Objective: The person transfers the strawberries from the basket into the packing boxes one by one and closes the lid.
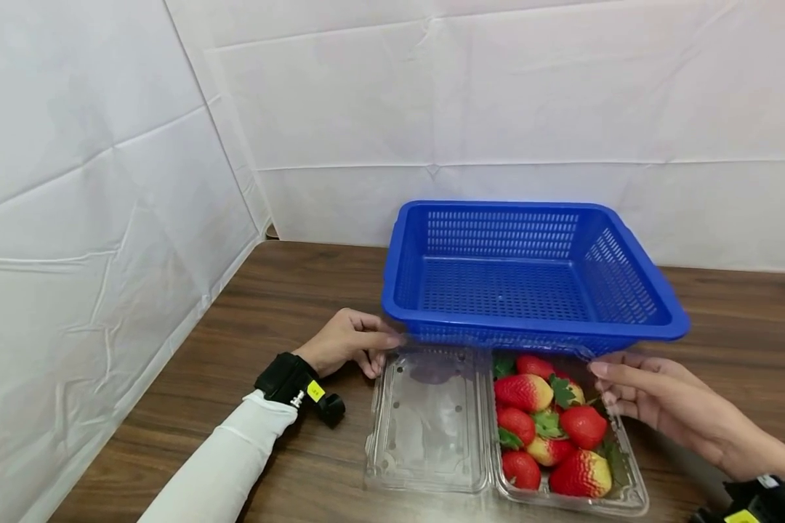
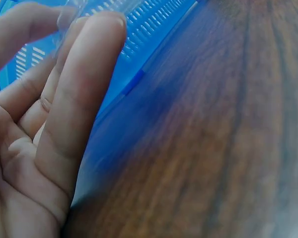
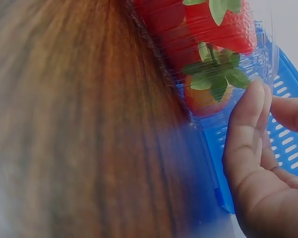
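A clear plastic clamshell box lies spread flat on the table, its lid [image 1: 435, 421] on the left and its tray [image 1: 636, 501] on the right. Several red and yellowish strawberries [image 1: 525, 393] with green leaves fill the tray. My left hand [image 1: 352, 340] pinches the lid's far left corner between thumb and fingers; the left wrist view catches clear plastic at the fingertips [image 2: 107, 22]. At the tray's far right corner, my right hand [image 1: 674, 399] pinches the rim. In the right wrist view strawberries [image 3: 208, 94] show through the clear side wall.
Right behind the box stands a blue plastic basket [image 1: 654, 335] with slotted walls and nothing inside. All of this is on a dark wood-grain table [image 1: 314, 280]. White cloth [image 1: 340, 109] hangs behind and along the left side.
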